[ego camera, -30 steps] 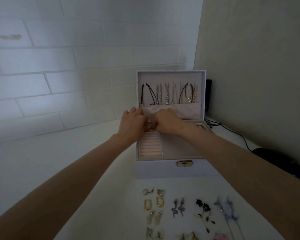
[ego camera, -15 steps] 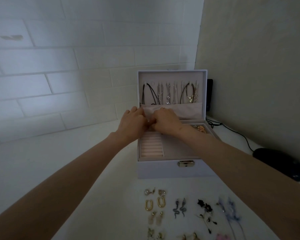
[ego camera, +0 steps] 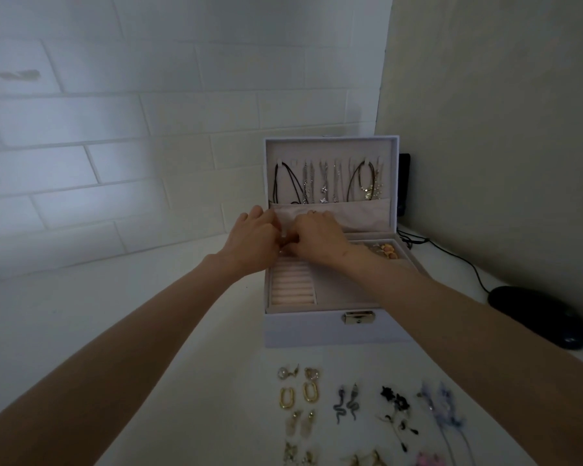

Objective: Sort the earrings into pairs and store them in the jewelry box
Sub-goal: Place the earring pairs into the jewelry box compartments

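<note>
Two hands meet over the open jewelry box [ego camera: 330, 331], at 11 o'clock of its tray, just past the ring rolls [ego camera: 292, 287]. The left hand [ego camera: 253, 242] and right hand [ego camera: 317, 242] curl their fingers inward, tips together; whether they pinch an earring I cannot tell. One orange-gold piece [ego camera: 386, 250] lies in the compartment at 2 o'clock. On the table [ego camera: 182, 331], at 6 o'clock of the box, lie six pairs:

- crystal studs [ego camera: 288, 373]
- gold hoops [ego camera: 286, 398]
- grey snakes [ego camera: 339, 403]
- black flowers [ego camera: 394, 401]
- lilac tassels [ego camera: 441, 408]
- pale drops [ego camera: 300, 423]

Three further sets [ego camera: 428, 460] are cut off by the edge. One black mouse [ego camera: 539, 321] sits at 3 o'clock.
</note>
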`<move>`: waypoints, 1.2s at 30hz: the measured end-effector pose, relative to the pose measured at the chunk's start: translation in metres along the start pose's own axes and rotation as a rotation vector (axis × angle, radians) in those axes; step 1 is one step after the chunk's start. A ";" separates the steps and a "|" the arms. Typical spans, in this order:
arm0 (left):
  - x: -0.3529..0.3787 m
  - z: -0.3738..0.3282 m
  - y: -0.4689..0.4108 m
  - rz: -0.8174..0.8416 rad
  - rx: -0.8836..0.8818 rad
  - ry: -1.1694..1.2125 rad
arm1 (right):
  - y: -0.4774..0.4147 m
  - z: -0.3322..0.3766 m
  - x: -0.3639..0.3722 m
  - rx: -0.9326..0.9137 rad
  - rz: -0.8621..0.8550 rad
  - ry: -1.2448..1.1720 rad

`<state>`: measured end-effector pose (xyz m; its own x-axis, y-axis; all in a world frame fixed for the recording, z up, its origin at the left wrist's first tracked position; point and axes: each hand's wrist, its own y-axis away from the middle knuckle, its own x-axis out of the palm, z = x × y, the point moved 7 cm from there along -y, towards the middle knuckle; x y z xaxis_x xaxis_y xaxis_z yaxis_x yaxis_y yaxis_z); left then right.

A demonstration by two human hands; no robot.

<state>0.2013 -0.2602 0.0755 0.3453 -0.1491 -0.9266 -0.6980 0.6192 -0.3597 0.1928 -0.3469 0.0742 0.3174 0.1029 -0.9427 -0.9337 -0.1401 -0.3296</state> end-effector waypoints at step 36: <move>0.000 0.005 0.009 0.063 0.046 0.017 | -0.013 0.008 0.004 -0.139 0.068 0.140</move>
<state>0.1986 -0.2506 0.0730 0.2908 -0.1213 -0.9491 -0.6881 0.6627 -0.2956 0.2049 -0.3367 0.0753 0.2836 -0.0476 -0.9578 -0.9247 -0.2780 -0.2600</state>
